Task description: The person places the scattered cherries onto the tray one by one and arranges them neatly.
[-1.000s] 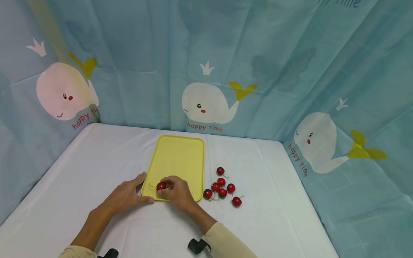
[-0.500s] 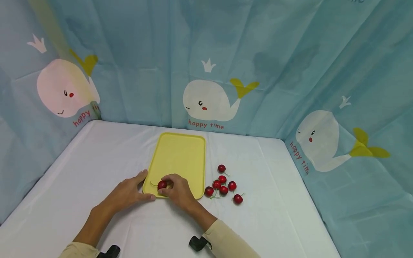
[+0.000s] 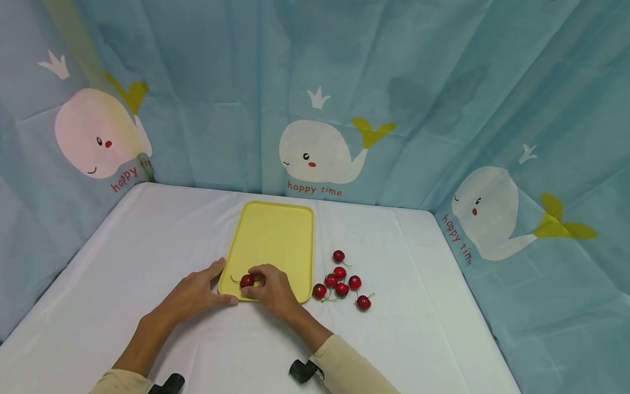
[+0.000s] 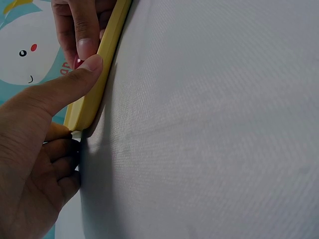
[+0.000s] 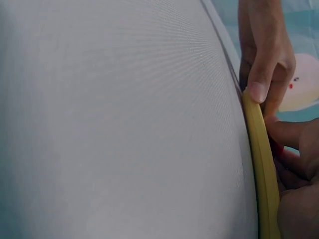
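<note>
A yellow rectangular tray (image 3: pixel 275 235) lies on the white cloth. The left hand (image 3: pixel 194 295) grips its near left corner; in the left wrist view the thumb (image 4: pixel 75 84) lies on the rim and the other fingers bend round the corner. Over the near part of the tray, the right hand (image 3: pixel 273 290) holds a dark red cherry (image 3: pixel 247 280) between thumb and fingers, its green stem pointing left. In the right wrist view that cherry (image 5: pixel 277 148) is mostly hidden behind the tray rim and fingers. Whether it touches the tray floor I cannot tell.
Several loose cherries (image 3: pixel 342 289) with stems lie just right of the tray, the nearest close to its right rim. The white-covered table (image 3: pixel 418 306) stretches around them. Blue curtains (image 3: pixel 211 109) with whale prints hang behind and at both sides.
The head view has shifted slightly, so everything sits a little higher in the frame. Both hands, the held cherry and the tray keep nearly the same places relative to one another.
</note>
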Demonstrator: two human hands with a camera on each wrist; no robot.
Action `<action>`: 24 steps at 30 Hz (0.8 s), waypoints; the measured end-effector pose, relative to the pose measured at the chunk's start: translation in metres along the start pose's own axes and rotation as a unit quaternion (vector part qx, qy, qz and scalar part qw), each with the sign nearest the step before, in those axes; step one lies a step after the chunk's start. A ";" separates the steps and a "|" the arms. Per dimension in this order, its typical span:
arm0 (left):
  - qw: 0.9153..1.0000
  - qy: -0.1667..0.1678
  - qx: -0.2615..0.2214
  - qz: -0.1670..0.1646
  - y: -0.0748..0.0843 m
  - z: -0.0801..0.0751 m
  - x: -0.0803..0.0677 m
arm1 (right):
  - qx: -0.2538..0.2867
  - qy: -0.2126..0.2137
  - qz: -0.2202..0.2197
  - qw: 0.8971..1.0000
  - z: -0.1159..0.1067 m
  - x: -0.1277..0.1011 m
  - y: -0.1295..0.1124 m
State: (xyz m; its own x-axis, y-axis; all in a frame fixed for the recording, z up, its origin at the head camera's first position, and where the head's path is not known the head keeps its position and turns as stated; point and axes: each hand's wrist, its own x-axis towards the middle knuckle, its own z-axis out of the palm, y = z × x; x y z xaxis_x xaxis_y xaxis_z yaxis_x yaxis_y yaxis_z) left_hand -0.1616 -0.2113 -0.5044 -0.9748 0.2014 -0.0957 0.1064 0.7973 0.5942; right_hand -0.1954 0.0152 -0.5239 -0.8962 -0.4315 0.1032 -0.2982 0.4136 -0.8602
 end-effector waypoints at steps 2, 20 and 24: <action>1.000 0.003 0.001 0.003 0.000 0.000 0.000 | 0.002 0.001 0.001 1.000 -0.001 0.000 0.000; 1.000 -0.001 0.004 -0.001 -0.001 0.002 0.002 | 0.038 0.030 -0.016 0.999 -0.008 -0.005 0.004; 1.000 0.001 0.006 0.000 -0.002 0.002 0.001 | 0.048 0.039 -0.022 0.998 -0.012 -0.006 0.005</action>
State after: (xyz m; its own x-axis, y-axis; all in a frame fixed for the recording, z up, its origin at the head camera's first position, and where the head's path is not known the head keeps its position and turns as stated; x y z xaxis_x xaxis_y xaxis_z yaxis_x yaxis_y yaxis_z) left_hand -0.1619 -0.2118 -0.5073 -0.9750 0.2011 -0.0946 0.1091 0.8039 0.5847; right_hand -0.1955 0.0298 -0.5225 -0.9067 -0.3829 0.1770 -0.3086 0.3160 -0.8972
